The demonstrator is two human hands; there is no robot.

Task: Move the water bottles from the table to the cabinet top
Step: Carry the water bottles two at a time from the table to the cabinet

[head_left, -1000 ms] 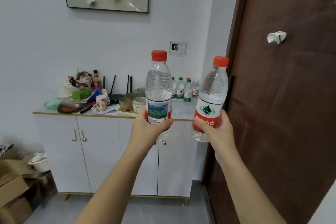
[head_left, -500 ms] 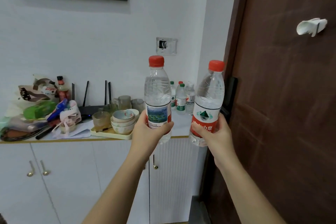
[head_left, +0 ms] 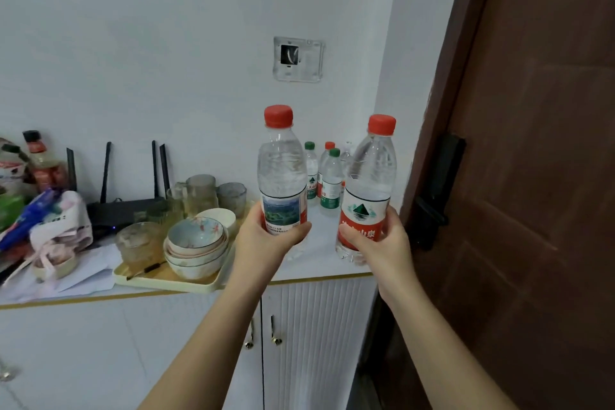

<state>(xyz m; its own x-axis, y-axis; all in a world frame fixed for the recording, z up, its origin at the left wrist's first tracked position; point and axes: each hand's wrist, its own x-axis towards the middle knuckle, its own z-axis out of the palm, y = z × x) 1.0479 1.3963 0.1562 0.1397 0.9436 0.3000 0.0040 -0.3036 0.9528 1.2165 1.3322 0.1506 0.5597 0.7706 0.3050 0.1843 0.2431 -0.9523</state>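
My left hand (head_left: 266,238) grips a clear water bottle with a red cap and a landscape label (head_left: 282,173), held upright above the white cabinet top (head_left: 319,253). My right hand (head_left: 379,245) grips a second red-capped bottle with a red label (head_left: 367,190), tilted slightly and just above the cabinet's right end. Behind them, in the corner against the wall, stand several small water bottles (head_left: 327,176) with green and red caps.
A cream tray (head_left: 166,278) with stacked bowls (head_left: 196,243) and glasses sits left of my hands. A black router (head_left: 123,210) and cluttered bags lie further left. A brown door (head_left: 532,176) with a black handle borders the cabinet on the right.
I have come closer to the cabinet; it now fills the view. Both bottles have moved forward over the right end of the cabinet top, still held in my hands.
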